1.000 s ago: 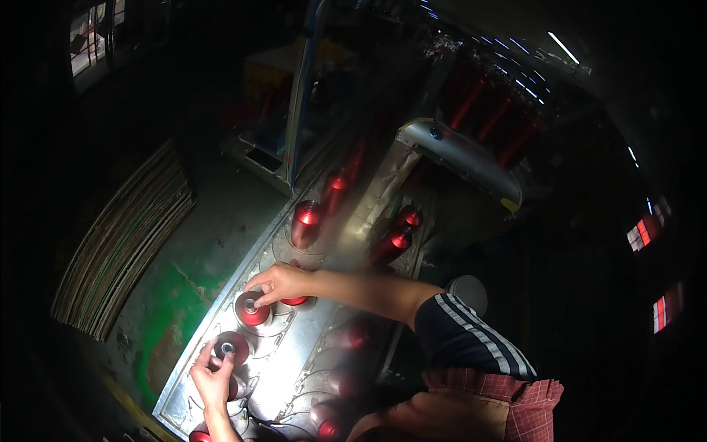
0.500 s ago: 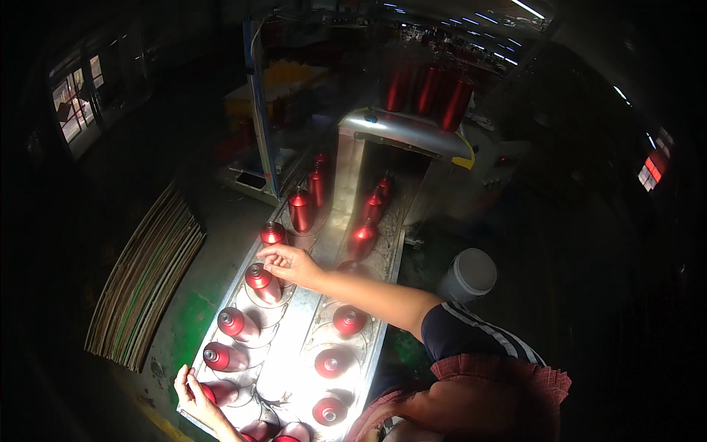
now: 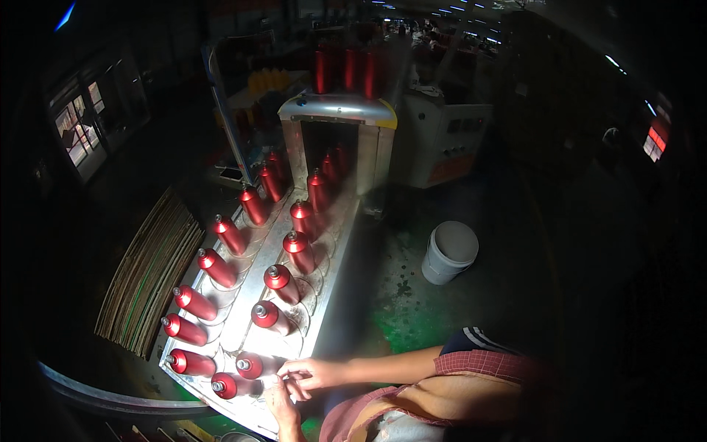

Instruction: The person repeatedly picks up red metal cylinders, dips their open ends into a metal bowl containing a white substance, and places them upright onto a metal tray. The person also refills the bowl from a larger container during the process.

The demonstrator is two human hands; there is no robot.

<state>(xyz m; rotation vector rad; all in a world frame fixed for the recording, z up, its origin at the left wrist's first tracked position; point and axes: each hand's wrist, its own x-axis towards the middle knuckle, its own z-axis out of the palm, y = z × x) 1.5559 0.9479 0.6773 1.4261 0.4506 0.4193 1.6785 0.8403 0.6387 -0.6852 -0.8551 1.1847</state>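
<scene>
Both my hands meet at the front end of the bench, beside the bases of two red metal bottles. My left hand [image 3: 280,403] points its bent fingers upward, close to the base of the nearest bottle [image 3: 227,386]. From the right, my right hand [image 3: 311,373] reaches in with curled fingers, its tips at my left fingers and close to another red bottle [image 3: 250,365]. The fingers of both hands are drawn in; whatever may be between them is hidden. A third red bottle [image 3: 193,362] stands at the front left corner, apart from my hands.
Red bottles line the long metal bench [image 3: 247,309] in two rows, the right one entering a metal tunnel [image 3: 339,110]. More red cylinders [image 3: 349,70] stand on the tunnel. A white bucket [image 3: 451,252] is on the floor at right; stacked boards [image 3: 151,272] lie at left.
My right hand has come back from the bench's left row, and my left hand has moved right from the front corner, so they now meet. The view has shifted too.
</scene>
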